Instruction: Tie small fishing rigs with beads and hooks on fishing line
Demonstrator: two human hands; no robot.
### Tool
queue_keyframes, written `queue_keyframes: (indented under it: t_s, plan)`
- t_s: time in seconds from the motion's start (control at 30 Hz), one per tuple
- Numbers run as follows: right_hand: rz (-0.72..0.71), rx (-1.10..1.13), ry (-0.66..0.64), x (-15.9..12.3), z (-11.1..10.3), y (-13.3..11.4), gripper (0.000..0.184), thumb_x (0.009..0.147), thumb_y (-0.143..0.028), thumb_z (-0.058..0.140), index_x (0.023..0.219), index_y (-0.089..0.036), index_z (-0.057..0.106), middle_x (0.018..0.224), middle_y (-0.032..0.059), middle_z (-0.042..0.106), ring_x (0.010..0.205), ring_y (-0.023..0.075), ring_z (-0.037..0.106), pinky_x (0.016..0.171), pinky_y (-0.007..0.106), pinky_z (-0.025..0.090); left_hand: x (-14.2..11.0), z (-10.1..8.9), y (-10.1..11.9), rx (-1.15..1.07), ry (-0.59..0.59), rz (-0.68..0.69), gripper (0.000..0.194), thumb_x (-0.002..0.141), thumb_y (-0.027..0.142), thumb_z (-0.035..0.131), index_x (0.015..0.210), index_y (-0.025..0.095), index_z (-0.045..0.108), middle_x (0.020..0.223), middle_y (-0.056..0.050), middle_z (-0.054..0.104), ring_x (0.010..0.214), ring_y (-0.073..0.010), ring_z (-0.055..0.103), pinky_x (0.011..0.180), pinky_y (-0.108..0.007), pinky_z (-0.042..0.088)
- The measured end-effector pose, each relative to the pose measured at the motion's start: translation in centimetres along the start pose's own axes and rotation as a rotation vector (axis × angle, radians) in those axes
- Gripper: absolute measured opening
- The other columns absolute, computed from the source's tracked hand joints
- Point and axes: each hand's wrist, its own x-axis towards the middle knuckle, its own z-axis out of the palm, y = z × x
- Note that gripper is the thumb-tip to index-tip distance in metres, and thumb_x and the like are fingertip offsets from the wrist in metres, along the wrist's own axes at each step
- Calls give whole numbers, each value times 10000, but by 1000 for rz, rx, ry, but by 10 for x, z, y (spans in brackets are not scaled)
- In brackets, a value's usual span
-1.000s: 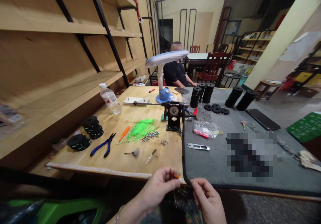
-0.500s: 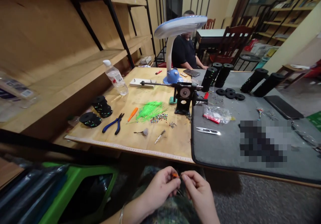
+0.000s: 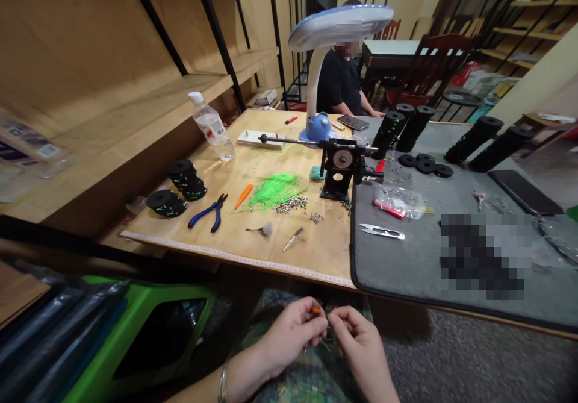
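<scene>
My left hand point(image 3: 292, 333) is closed in a pinch on a small orange piece point(image 3: 316, 310), which shows at its fingertips. Beside it, my right hand point(image 3: 359, 341) is pinched shut; whatever sits between its fingers is too small to make out. The fingertips of both hands nearly meet above my lap, just off the table's front edge. Thin pale strands point(image 3: 323, 346) show below the fingers. On the wood nearest the hands lie a small white-handled tool point(image 3: 293, 239) and a grey tuft point(image 3: 265, 229). Silver thread snips point(image 3: 382, 231) rest on the grey mat point(image 3: 397, 270).
Bright green strands point(image 3: 277, 190), coloured beads point(image 3: 291, 204) and blue-handled pliers point(image 3: 208, 213) lie on the table. Behind them stand a black winding machine point(image 3: 339, 168) and a lamp point(image 3: 317, 127). Black spools point(image 3: 389, 135) stand on the mat. A person point(image 3: 341, 81) sits across the table.
My view has tilted down and swung left. Both hands have drawn back from the table edge over my lap, and the right fingertips have come closer to the left ones.
</scene>
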Motion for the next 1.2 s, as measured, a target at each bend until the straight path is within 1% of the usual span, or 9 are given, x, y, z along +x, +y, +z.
queue_keyframes:
  t_s: [0.13, 0.23, 0.37, 0.57, 0.67, 0.83, 1.0, 1.2]
  plan:
    - [13, 12, -13, 3, -2, 1, 471, 640, -607, 725, 678, -139, 700, 449, -32, 529, 382, 88, 396, 402, 207, 288, 0, -1, -1, -39, -19, -38, 395, 681, 466, 735, 749, 160, 495, 619, 40, 547, 466, -51, 410, 471, -214, 208]
    - [25, 43, -27, 5, -1, 3, 488, 624, -603, 743, 728, -127, 720, 454, -20, 559, 374, 88, 412, 400, 207, 299, 1, -1, -1, -90, -52, -59, 390, 679, 444, 752, 749, 153, 501, 607, 42, 537, 467, -48, 409, 467, -213, 201]
    - [23, 75, -44, 5, 1, 3, 480, 627, -603, 745, 700, -132, 701, 433, -30, 544, 362, 80, 398, 385, 197, 290, 1, -1, -2, -134, -71, -84, 384, 672, 418, 767, 760, 141, 517, 614, 38, 537, 482, -49, 424, 476, -207, 217]
    - [-5, 86, -11, 2, 1, -1, 466, 653, -602, 729, 663, -139, 674, 483, -16, 579, 369, 76, 411, 380, 192, 312, 1, 2, -3, -80, -11, -29, 403, 695, 464, 742, 773, 161, 487, 632, 41, 560, 470, -47, 443, 465, -201, 215]
    - [-2, 93, 6, 1, 2, -2, 467, 650, -606, 725, 654, -143, 664, 481, -23, 564, 374, 80, 405, 384, 197, 305, 0, 2, -2, -64, 1, 4, 390, 713, 464, 726, 764, 164, 481, 647, 40, 565, 476, -48, 452, 462, -194, 225]
    - [13, 125, 4, 2, 4, -1, 445, 651, -581, 734, 643, -145, 648, 493, -28, 563, 371, 68, 383, 382, 191, 278, -1, 3, -2, -85, 32, 9, 366, 727, 452, 706, 764, 160, 487, 663, 31, 573, 475, -47, 455, 455, -192, 218]
    - [0, 127, 2, 2, 4, 1, 424, 686, -557, 722, 655, -142, 647, 483, -37, 542, 381, 65, 373, 398, 189, 268, 0, 3, -3, -102, 68, 18, 342, 725, 426, 705, 768, 159, 496, 671, 24, 585, 484, -50, 450, 458, -192, 220]
    - [23, 100, -14, 1, 4, 4, 441, 689, -583, 701, 657, -152, 610, 420, -85, 433, 369, 62, 325, 396, 186, 221, 2, 2, -5, -112, 111, 48, 346, 720, 436, 711, 768, 164, 502, 661, 44, 542, 491, -52, 438, 463, -196, 225]
